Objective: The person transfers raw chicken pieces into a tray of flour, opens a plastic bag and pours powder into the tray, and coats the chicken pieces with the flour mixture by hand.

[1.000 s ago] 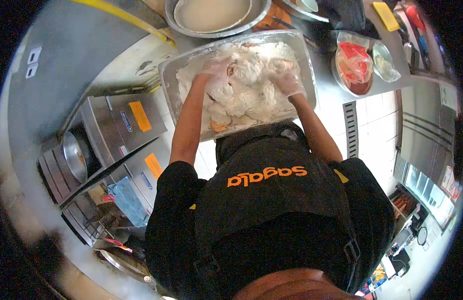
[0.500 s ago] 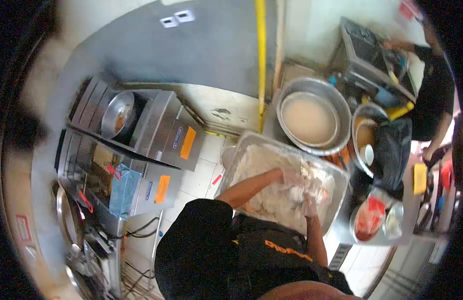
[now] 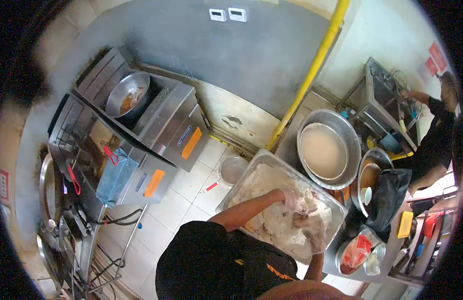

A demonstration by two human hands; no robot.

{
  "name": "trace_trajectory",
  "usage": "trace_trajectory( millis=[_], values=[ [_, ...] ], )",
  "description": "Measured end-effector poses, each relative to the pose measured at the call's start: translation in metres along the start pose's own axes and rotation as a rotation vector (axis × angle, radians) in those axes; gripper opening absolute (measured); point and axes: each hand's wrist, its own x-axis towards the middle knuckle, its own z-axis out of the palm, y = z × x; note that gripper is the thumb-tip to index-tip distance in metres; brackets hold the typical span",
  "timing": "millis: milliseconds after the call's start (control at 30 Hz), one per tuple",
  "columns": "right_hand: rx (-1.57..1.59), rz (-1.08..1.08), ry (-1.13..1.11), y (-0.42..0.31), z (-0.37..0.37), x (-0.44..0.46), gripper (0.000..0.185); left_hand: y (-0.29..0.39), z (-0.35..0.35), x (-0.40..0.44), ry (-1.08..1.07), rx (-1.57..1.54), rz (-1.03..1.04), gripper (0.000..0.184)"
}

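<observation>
A large rectangular tub (image 3: pixel 223 206) holds pale flour (image 3: pixel 261 182) with lumpy, coated pieces in it. From the left, my left hand (image 3: pixel 291 201) reaches into it in a clear, flour-dusted glove. My right hand (image 3: pixel 316 242), also gloved, is low in the flour near the tub's right side. Between the two hands lie floury lumps (image 3: pixel 302 220) too coated to name. Flour and blur hide the fingers of both hands, so their grip does not show.
Behind the tub stands a big metal basin (image 3: pixel 356 167) of cloudy liquid. Right of it are a second basin (image 3: pixel 386 156) with a small white cup (image 3: pixel 366 195), a black bag (image 3: pixel 391 197) and a bowl (image 3: pixel 340 256). Fryers (image 3: pixel 156 135) stand left. A co-worker (image 3: pixel 436 130) is at a sink.
The view has swung, so the surroundings sit differently in frame. My right hand has drawn back toward me and away from my left hand. A container on the floor behind the tub now shows.
</observation>
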Motion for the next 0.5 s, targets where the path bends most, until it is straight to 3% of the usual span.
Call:
trace_trajectory(
  millis=[100, 200, 300, 367, 433, 500],
  values=[
    [0.040, 0.116, 0.027, 0.018, -0.011, -0.009, 0.049, -0.007, -0.008, 0.001, 0.011, -0.009, -0.004, 0.041],
    [0.164, 0.219, -0.100, 0.127, -0.023, -0.019, 0.046, -0.009, -0.009, -0.004, 0.004, -0.018, -0.006, 0.041],
    [-0.222, 0.070, -0.314, 0.173, -0.011, -0.031, 0.046, -0.011, -0.006, -0.007, -0.014, -0.019, -0.003, 0.040],
    [-0.359, 0.060, -0.316, 0.176, 0.013, -0.031, 0.046, -0.010, -0.001, -0.010, -0.025, -0.017, -0.003, 0.039],
    [-0.107, 0.209, -0.216, 0.162, 0.032, -0.017, 0.045, -0.008, 0.004, -0.009, -0.040, -0.020, -0.008, 0.039],
    [0.716, 0.529, -0.015, 0.084, 0.059, 0.002, 0.044, -0.006, 0.009, -0.007, -0.063, -0.014, -0.010, 0.038]
  ],
)
